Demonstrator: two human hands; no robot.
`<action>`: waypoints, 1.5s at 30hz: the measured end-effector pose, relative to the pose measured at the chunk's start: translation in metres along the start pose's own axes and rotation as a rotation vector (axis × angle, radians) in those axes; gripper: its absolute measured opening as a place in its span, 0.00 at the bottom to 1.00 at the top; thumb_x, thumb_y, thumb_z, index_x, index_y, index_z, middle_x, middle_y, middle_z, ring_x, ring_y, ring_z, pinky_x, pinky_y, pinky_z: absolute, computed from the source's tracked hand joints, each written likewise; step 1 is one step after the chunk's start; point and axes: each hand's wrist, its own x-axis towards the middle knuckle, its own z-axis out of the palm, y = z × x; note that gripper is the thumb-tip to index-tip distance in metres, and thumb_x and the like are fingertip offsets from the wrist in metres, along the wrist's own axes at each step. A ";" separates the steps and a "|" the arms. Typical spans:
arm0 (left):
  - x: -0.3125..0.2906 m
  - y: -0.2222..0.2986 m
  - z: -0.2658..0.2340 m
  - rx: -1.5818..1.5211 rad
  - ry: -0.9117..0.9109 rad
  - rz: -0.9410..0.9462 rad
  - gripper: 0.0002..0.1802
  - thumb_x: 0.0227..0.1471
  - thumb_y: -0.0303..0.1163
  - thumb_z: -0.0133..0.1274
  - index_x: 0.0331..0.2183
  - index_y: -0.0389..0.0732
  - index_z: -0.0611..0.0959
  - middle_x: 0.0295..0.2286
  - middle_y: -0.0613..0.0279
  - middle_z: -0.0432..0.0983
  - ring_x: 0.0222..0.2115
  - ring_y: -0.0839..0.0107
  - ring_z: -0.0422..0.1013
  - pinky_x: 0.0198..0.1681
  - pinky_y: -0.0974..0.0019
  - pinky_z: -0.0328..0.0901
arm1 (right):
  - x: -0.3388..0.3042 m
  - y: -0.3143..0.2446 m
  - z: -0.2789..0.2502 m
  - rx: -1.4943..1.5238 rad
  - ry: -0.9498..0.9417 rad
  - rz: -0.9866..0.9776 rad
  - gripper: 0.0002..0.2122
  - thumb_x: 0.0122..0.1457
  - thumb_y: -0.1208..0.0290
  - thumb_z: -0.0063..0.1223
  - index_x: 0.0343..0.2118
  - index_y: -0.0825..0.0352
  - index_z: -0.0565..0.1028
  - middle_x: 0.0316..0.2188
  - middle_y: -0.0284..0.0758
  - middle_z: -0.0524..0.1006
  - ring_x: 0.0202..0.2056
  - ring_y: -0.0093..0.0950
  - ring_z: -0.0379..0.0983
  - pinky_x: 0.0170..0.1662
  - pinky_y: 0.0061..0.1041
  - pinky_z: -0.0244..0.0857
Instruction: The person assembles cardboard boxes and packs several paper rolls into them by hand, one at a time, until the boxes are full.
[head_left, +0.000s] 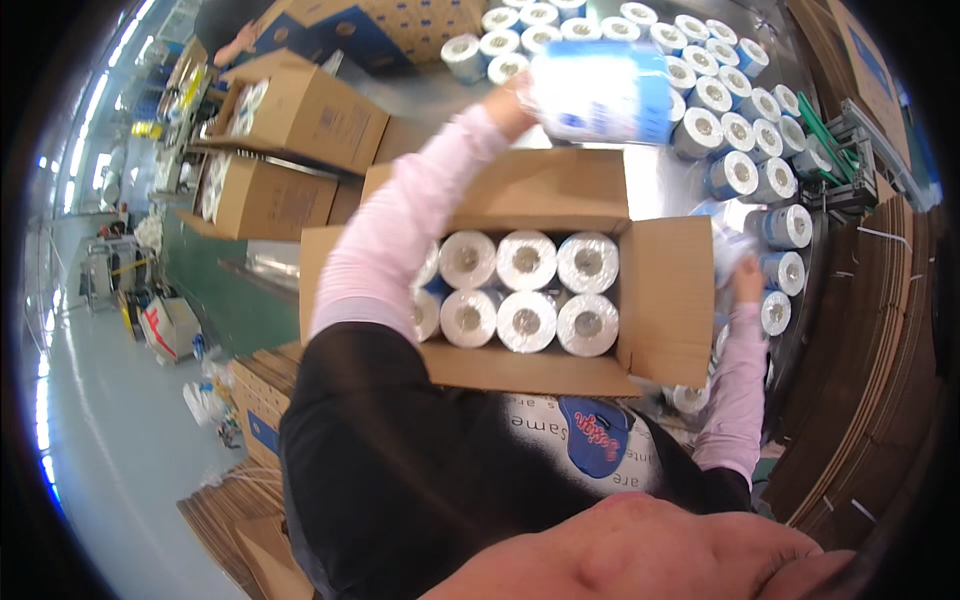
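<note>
An open cardboard box stands in front of me with its flaps spread. Inside it, white paper rolls stand on end in two rows, their cores facing up. Above the far flap, my left hand is closed on the end of a blue-and-white plastic-wrapped paper roll, lifted and lying sideways. Beyond the box's right flap, my right hand is smeared by motion. Its fingers are against another wrapped roll, also blurred. My left forearm hides part of the box's left side.
Many wrapped rolls stand on the metal table at the far right. Filled boxes sit to the left, with a person's hand beyond them. Flattened cardboard is stacked at right, beside a metal fixture with green strips.
</note>
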 end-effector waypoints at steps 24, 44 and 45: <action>-0.169 0.116 -0.031 1.224 -0.170 -0.560 0.17 0.45 0.33 0.56 0.41 0.42 0.81 0.29 0.57 0.79 0.31 0.67 0.75 0.38 0.65 0.69 | -0.227 -0.332 0.166 -0.365 -0.221 -1.088 0.24 0.47 0.73 0.55 0.50 0.60 0.70 0.47 0.43 0.69 0.49 0.43 0.64 0.54 0.40 0.58; 0.078 -0.154 -0.094 2.023 0.070 -0.489 0.21 0.38 0.40 0.59 0.40 0.61 0.83 0.60 0.59 0.49 0.62 0.52 0.43 0.61 0.42 0.46 | 0.203 -0.132 0.053 -1.171 -0.076 0.082 0.31 0.51 0.41 0.47 0.59 0.44 0.62 0.58 0.49 0.61 0.62 0.43 0.52 0.60 0.56 0.44; 0.087 -0.154 -0.097 1.949 0.067 -0.617 0.21 0.39 0.40 0.58 0.41 0.62 0.83 0.59 0.59 0.51 0.62 0.53 0.45 0.60 0.44 0.48 | 0.204 -0.142 0.050 -1.186 -0.105 0.112 0.28 0.53 0.44 0.47 0.57 0.46 0.65 0.56 0.48 0.64 0.60 0.43 0.55 0.58 0.54 0.48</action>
